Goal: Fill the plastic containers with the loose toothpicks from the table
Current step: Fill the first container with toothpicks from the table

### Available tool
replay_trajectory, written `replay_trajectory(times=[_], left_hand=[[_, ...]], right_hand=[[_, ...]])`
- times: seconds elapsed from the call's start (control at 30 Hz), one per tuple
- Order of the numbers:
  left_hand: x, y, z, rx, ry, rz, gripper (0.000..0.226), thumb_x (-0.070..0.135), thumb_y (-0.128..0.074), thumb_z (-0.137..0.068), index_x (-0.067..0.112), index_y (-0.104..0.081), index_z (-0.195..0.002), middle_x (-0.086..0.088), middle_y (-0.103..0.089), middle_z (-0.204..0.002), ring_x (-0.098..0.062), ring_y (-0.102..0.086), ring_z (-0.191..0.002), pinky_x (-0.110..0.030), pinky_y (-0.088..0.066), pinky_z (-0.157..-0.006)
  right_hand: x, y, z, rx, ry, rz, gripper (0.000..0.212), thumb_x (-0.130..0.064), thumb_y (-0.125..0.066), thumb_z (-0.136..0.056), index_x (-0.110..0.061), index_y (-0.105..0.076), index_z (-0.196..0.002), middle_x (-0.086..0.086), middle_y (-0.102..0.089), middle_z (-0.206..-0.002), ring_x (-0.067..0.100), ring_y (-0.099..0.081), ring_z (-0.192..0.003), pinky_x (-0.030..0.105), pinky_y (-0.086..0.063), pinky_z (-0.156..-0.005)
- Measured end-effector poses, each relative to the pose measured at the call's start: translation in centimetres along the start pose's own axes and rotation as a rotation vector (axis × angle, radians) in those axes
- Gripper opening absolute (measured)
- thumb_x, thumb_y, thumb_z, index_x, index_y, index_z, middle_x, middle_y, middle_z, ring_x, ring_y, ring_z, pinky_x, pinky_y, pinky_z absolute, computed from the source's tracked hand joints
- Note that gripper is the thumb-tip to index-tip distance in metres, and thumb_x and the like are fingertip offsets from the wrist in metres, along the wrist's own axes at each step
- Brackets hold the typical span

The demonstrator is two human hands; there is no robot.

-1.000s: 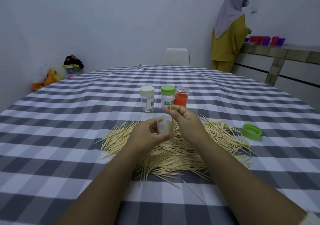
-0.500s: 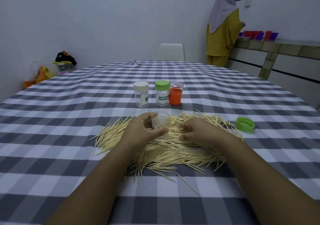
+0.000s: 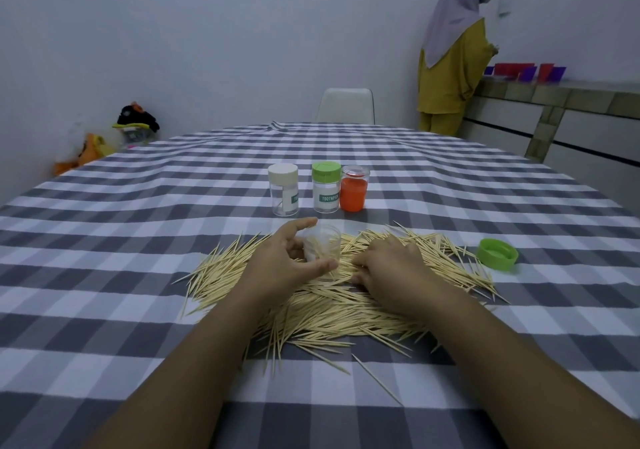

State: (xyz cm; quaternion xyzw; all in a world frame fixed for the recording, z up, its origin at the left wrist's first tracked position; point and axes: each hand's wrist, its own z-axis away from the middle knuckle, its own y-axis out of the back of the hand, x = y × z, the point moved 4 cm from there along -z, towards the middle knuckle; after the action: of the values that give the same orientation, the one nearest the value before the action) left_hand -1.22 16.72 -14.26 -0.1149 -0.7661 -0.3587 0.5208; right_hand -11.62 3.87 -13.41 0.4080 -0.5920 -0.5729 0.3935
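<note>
Left hand (image 3: pixel 284 261) curled round an open clear jar (image 3: pixel 323 246), thumb across the near wall and forefinger arched over the rim, jar tilted with its mouth toward one o'clock, a few toothpicks visible inside. Right hand (image 3: pixel 388 265) knuckles-up at three o'clock of the jar, just beside it, fingers bent down into the toothpick pile (image 3: pixel 346 310); whether pinching any picks or merely pressing on them, cannot tell, fingertips hidden under the hand. Pile spread wide on the checked tablecloth (image 3: pixel 104 275), beneath and around both hands, with stray picks trailing toward six o'clock between the forearms. Green cap (image 3: pixel 497 254) lying alone on the cloth at three o'clock of the pile, just past its edge, open side up. Three upright jars in a row at twelve o'clock of the hands, close together: cream-lidded jar (image 3: pixel 283 189) at the left end, clear and seemingly empty; green-lidded jar (image 3: pixel 326 187) in the middle, labelled TOOTHPICK; orange jar (image 3: pixel 354 189) at the right end, touching or nearly touching the middle one. White chair (image 3: pixel 346 105) at the far edge of the table at twelve o'clock. Person in a yellow garment (image 3: pixel 450 67) at one o'clock, standing at a counter (image 3: pixel 561 92).
</note>
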Motion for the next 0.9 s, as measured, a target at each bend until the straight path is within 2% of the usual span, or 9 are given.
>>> replay_trajectory(times=[0.27, 0.33, 0.43, 0.53, 0.7, 0.77, 0.9], left_hand=[[0.1, 0.1, 0.0, -0.013, 0.002, -0.001, 0.076, 0.032, -0.084, -0.067, 0.034, -0.047, -0.133, 0.004, -0.069, -0.106, -0.002, -0.065, -0.092, -0.006, -0.047, -0.066], [0.1, 0.1, 0.0, -0.011, 0.003, 0.001, 0.075, 0.032, -0.084, -0.067, 0.034, -0.048, -0.133, 0.005, -0.069, -0.104, -0.001, -0.065, -0.090, -0.004, -0.046, -0.064], [0.1, 0.1, 0.0, -0.011, 0.004, -0.001, 0.074, 0.030, -0.084, -0.068, 0.033, -0.048, -0.133, 0.005, -0.069, -0.102, 0.000, -0.065, -0.087, -0.003, -0.045, -0.061], [0.1, 0.1, 0.1, -0.012, 0.006, -0.006, 0.073, 0.030, -0.083, -0.069, 0.033, -0.047, -0.133, 0.006, -0.069, -0.102, 0.000, -0.065, -0.088, -0.003, -0.045, -0.060], [0.4, 0.1, 0.1, -0.017, 0.002, -0.018, 0.071, 0.030, -0.083, -0.070, 0.031, -0.048, -0.133, 0.006, -0.068, -0.102, 0.004, -0.063, -0.084, -0.001, -0.042, -0.058], [0.4, 0.2, 0.2, -0.015, 0.003, -0.019, 0.072, 0.031, -0.083, -0.070, 0.032, -0.048, -0.133, 0.007, -0.068, -0.101, 0.005, -0.063, -0.084, -0.001, -0.042, -0.058], [0.4, 0.2, 0.2, -0.015, 0.003, -0.030, 0.072, 0.032, -0.082, -0.070, 0.032, -0.047, -0.134, 0.007, -0.068, -0.101, 0.004, -0.062, -0.084, 0.000, -0.042, -0.059]], right_hand=[[0.4, 0.6, 0.2, 0.147, 0.027, 0.144, 0.020, -0.023, -0.045, -0.096, -0.022, -0.063, -0.104, -0.001, -0.059, -0.109, 0.022, -0.046, -0.109, 0.041, -0.030, -0.094], [0.6, 0.7, 0.3, 0.143, 0.033, 0.134, 0.022, -0.022, -0.044, -0.096, -0.023, -0.063, -0.107, -0.001, -0.059, -0.111, 0.022, -0.045, -0.109, 0.041, -0.029, -0.095], [0.7, 0.6, 0.6, 0.076, 0.041, 0.043, 0.030, -0.026, -0.039, -0.099, -0.023, -0.057, -0.123, 0.000, -0.054, -0.122, 0.022, -0.041, -0.119, 0.044, -0.026, -0.101], [0.6, 0.4, 0.7, 0.031, 0.067, 0.077, 0.032, -0.027, -0.042, -0.098, -0.024, -0.053, -0.128, 0.000, -0.051, -0.127, 0.022, -0.038, -0.122, 0.046, -0.024, -0.103], [0.5, 0.6, 0.7, 0.044, 0.067, 0.228, 0.028, -0.033, -0.062, -0.087, -0.021, -0.060, -0.112, -0.001, -0.056, -0.114, 0.023, -0.043, -0.113, 0.042, -0.028, -0.097], [0.4, 0.9, 0.6, 0.093, 0.055, 0.236, 0.017, -0.024, -0.057, -0.088, -0.021, -0.063, -0.105, -0.001, -0.059, -0.109, 0.022, -0.046, -0.109, 0.040, -0.030, -0.093], [1.1, 0.9, 0.2, 0.109, -0.032, 0.164, 0.016, -0.016, -0.053, -0.089, -0.023, -0.065, -0.096, -0.002, -0.061, -0.098, 0.022, -0.049, -0.103, 0.037, -0.028, -0.084]])
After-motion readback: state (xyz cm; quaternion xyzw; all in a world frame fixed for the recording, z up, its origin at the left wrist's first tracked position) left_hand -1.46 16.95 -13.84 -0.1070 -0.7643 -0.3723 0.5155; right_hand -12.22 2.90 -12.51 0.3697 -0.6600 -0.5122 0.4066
